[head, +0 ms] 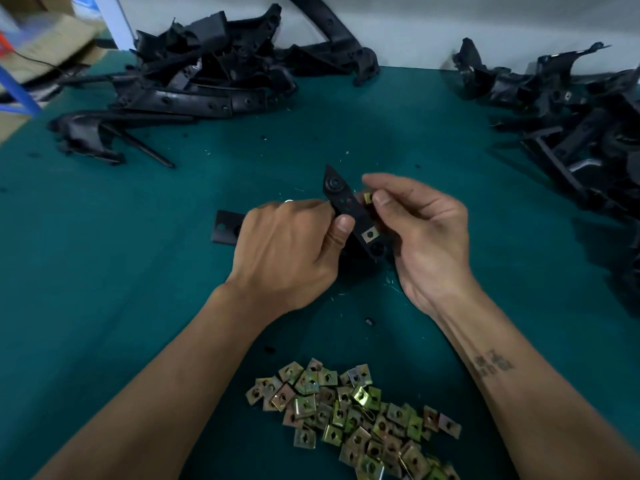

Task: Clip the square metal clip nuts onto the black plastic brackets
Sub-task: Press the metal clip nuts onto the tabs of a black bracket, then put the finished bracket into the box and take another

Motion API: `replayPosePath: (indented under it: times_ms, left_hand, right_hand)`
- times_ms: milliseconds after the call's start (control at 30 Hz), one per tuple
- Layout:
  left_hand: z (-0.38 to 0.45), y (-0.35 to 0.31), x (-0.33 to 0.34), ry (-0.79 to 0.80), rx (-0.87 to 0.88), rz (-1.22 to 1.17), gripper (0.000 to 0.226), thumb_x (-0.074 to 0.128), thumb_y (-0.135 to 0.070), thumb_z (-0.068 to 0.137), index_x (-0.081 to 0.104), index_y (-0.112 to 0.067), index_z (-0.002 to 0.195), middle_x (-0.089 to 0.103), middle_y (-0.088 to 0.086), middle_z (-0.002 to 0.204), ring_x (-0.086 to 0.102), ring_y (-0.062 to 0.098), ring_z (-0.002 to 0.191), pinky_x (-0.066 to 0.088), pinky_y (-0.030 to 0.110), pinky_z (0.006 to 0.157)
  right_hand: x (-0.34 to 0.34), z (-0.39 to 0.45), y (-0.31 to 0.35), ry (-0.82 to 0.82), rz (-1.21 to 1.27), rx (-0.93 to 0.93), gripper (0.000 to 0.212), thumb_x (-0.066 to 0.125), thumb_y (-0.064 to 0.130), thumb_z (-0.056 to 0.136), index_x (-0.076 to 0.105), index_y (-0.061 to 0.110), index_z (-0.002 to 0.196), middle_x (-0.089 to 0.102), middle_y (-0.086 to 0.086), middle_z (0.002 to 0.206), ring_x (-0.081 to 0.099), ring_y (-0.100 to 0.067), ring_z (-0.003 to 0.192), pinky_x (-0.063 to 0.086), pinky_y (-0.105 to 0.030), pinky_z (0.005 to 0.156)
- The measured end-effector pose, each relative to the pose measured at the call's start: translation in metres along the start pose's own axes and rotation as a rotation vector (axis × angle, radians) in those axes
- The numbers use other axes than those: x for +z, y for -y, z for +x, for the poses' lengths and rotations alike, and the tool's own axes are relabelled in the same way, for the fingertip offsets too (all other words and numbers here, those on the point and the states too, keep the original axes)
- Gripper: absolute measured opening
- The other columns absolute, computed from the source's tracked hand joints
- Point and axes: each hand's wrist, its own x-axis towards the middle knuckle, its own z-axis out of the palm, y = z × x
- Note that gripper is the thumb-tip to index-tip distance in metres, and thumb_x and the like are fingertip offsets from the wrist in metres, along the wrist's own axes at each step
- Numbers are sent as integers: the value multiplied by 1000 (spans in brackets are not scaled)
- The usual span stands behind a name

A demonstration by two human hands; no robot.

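My left hand (pixel 287 251) grips a black plastic bracket (pixel 348 206) above the middle of the green table, thumb on its near face. One square metal clip nut (pixel 369 234) sits clipped on the bracket's lower end. My right hand (pixel 426 230) pinches a second clip nut (pixel 367 198) between thumb and forefinger, right against the bracket's right edge. The bracket's left end (pixel 225 230) sticks out past my left hand.
A heap of loose clip nuts (pixel 353 410) lies at the near edge between my forearms. Piles of black brackets sit at the far left (pixel 201 77) and far right (pixel 575 109). Small black bits and plastic shavings dot the green table (pixel 104 258).
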Motion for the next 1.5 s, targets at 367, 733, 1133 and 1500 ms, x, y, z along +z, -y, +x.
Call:
replayPosePath:
  times_ms: [367, 733, 1133, 1500]
  left_hand:
    - [-1, -3, 0, 11, -7, 35, 47, 26, -46, 100, 37, -18, 64, 42, -5, 59, 37, 27, 48, 17, 32, 52]
    - [0, -1, -1, 16, 4, 14, 41, 29, -44, 99, 38, -19, 68, 45, -5, 63, 41, 27, 52, 19, 32, 54]
    - [-2, -2, -2, 8, 37, -19, 36, 42, -38, 98, 32, -23, 67, 60, 2, 65, 53, 35, 55, 18, 31, 54]
    - [-1, 2, -3, -25, -61, -26, 36, 28, -46, 98, 38, -22, 74, 66, 6, 78, 58, 39, 68, 25, 35, 56]
  right_hand:
    - [4, -3, 3, -63, 87, 25, 12, 77, 0, 85, 76, 12, 85, 75, -9, 81, 72, -19, 79, 59, -32, 82]
    - [18, -10, 1, -97, 37, -54, 28, 75, -1, 84, 77, 22, 70, 76, 2, 81, 69, -9, 80, 54, -23, 81]
    - [20, -16, 2, -78, 42, -79, 28, 63, 3, 82, 66, 21, 61, 69, -5, 78, 62, -22, 81, 46, -40, 81]
    - [15, -19, 13, 180, 30, 109, 30, 44, 17, 87, 68, 6, 101, 65, -18, 130, 60, -33, 117, 47, -44, 97]
